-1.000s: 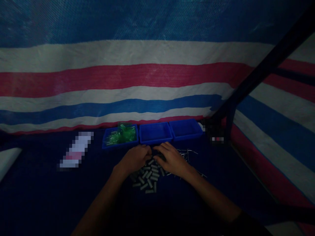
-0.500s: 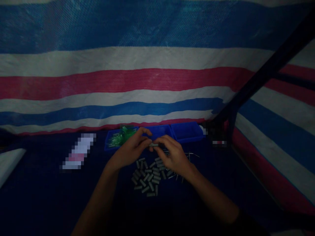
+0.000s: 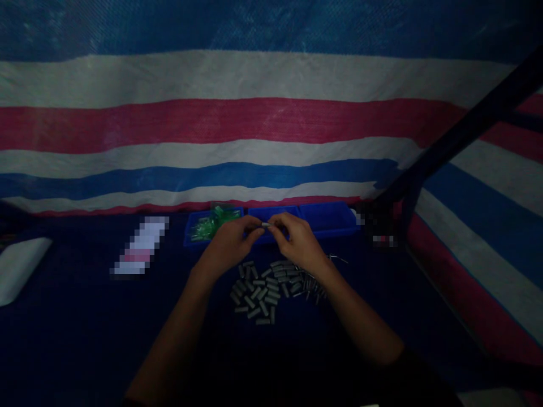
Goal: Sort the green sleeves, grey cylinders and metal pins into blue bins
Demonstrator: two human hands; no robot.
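My left hand point(image 3: 233, 240) and my right hand point(image 3: 297, 237) meet in front of the blue trays, fingertips pinched on the two ends of a small grey cylinder point(image 3: 266, 225). Both hands are closed on it, and the fingers hide much of its length. On the dark table below lies a loose pile of similar grey cylinders point(image 3: 258, 294). Thin metal rods point(image 3: 314, 287) lie to the right of that pile, partly covered by my right forearm.
A blue tray point(image 3: 193, 244) at the back holds green and clear plastic pieces. Two more blue trays point(image 3: 331, 229) adjoin it on the right. A blurred-out paper point(image 3: 142, 249) and a white object point(image 3: 23, 268) lie left. Striped sheeting point(image 3: 254, 121) and a dark frame bar point(image 3: 462, 130) enclose the table.
Both hands have moved slightly away from me, toward the trays, still pinching the small grey cylinder. The camera view has tilted a little, uncovering more of the pile and rods.
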